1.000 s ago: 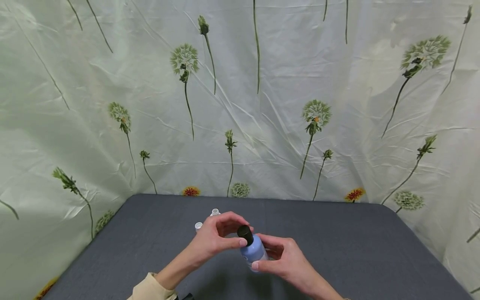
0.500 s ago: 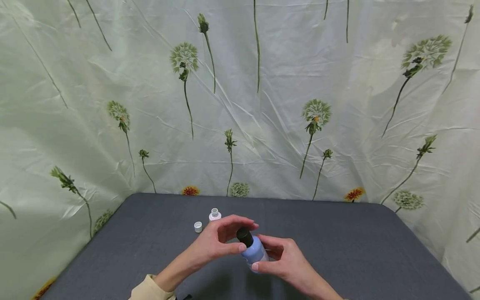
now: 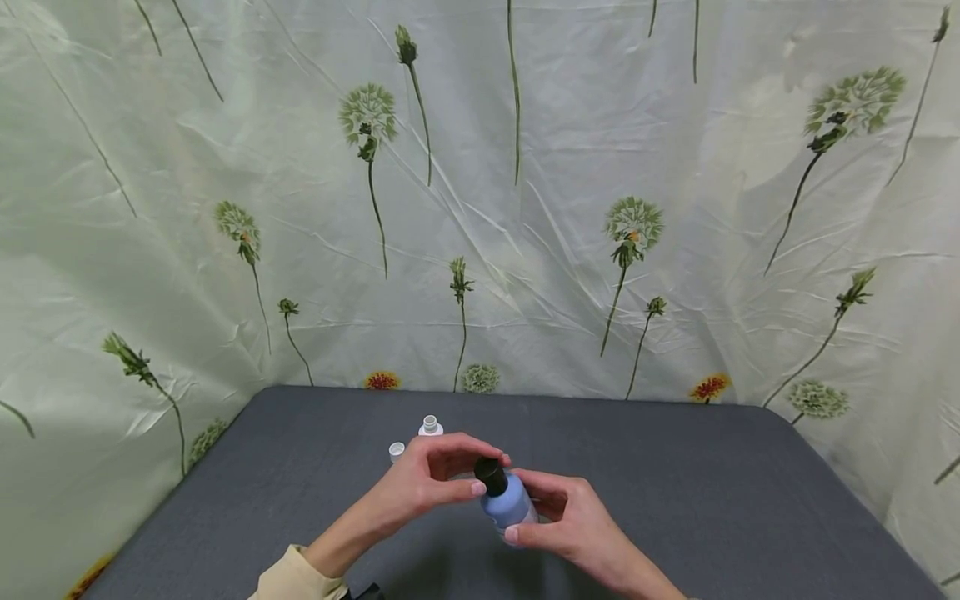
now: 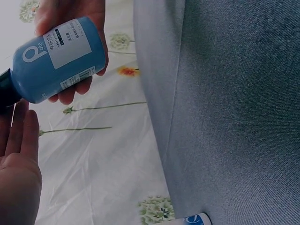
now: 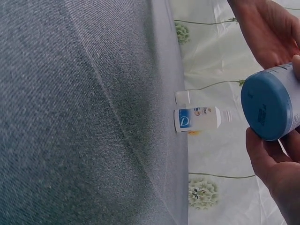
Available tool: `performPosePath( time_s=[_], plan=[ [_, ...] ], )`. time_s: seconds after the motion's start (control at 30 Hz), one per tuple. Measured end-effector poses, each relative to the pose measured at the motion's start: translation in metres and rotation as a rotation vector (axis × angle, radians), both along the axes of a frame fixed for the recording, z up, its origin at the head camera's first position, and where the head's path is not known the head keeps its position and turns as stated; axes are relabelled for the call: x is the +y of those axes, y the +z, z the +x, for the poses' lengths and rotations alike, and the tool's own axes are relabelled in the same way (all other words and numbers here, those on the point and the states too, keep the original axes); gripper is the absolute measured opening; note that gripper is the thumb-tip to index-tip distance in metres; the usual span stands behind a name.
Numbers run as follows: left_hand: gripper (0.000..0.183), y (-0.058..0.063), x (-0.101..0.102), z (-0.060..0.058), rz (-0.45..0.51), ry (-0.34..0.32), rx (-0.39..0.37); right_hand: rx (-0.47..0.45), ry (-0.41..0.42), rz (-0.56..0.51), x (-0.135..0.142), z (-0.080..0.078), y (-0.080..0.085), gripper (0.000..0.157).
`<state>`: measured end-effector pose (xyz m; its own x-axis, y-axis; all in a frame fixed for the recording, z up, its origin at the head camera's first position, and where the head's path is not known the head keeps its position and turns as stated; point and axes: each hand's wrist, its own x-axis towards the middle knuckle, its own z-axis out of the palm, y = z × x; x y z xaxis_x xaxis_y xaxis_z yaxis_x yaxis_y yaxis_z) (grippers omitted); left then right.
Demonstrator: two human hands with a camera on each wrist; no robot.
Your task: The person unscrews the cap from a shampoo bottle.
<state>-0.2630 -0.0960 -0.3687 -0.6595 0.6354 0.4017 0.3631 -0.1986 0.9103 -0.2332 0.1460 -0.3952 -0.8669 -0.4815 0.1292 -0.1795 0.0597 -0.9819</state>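
Above the table my right hand (image 3: pixel 573 521) grips a blue bottle (image 3: pixel 508 505) round its body, tilted with its top leaning left and away. Its black cap (image 3: pixel 491 477) is on, pinched between the thumb and fingers of my left hand (image 3: pixel 420 485). In the left wrist view the blue bottle (image 4: pixel 58 61) shows a pale label, and the black cap (image 4: pixel 7 89) is cut off by the frame edge. The flat base of the blue bottle (image 5: pixel 267 110) faces the right wrist camera, clear of the table.
Beyond my left hand a small white bottle (image 3: pixel 431 426) stands uncapped on the grey table (image 3: pixel 675 492). A white cap (image 3: pixel 397 451) lies beside it, open side up. A flower-printed curtain (image 3: pixel 555 250) hangs behind the table's far edge.
My left fingers loosened and spread from the black cap half a second ago, then closed on it again. The right hand and blue bottle have stayed nearly still.
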Motion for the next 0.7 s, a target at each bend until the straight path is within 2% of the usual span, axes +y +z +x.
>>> performPosePath(
  time_s=[0.27,0.57,0.7],
  plan=[
    [0.030,-0.0016,0.0017,0.0018,-0.050,0.125,0.025,0.002,0.005,-0.021,-0.0016,0.0022,0.0011,0.051],
    [0.033,-0.0037,0.0083,0.0025,-0.006,0.156,0.113,0.019,0.000,-0.016,-0.0029,0.0017,-0.0012,0.049],
    [0.034,-0.0051,0.0089,0.0038,-0.014,0.149,0.112,0.001,0.003,-0.021,-0.0027,0.0031,0.0000,0.050]
  ],
)
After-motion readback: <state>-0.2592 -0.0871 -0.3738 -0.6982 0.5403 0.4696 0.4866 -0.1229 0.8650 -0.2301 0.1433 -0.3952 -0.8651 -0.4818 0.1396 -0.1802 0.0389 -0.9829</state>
